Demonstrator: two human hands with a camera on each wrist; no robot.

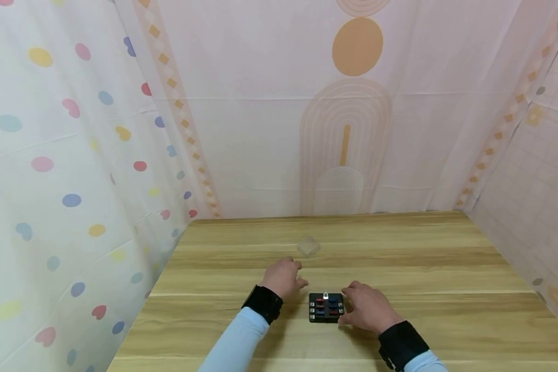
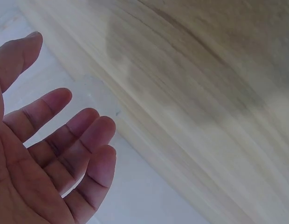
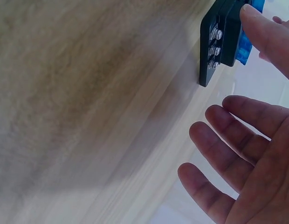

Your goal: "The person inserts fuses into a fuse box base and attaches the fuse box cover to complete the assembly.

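A black fuse block (image 1: pixel 326 308) with red and blue blade fuses and metal screws lies flat on the wooden table. My right hand (image 1: pixel 368 308) is at its right side, thumb and fingers spread; whether the thumb touches the block I cannot tell. In the right wrist view the block (image 3: pixel 223 42) shows screws along its edge, and the fingers (image 3: pixel 223 149) hold nothing. My left hand (image 1: pixel 282 278) hovers to the block's upper left, its fingers (image 2: pixel 81 135) loosely bent around nothing. Beyond it lies a clear plastic cover (image 1: pixel 309 246), faintly visible in the left wrist view too.
The wood-grain table (image 1: pixel 214 320) reaches back to a patterned curtain (image 1: pixel 260 129). A dotted curtain (image 1: pixel 74 181) hangs along the left side, and another pale one (image 1: pixel 530 217) along the right.
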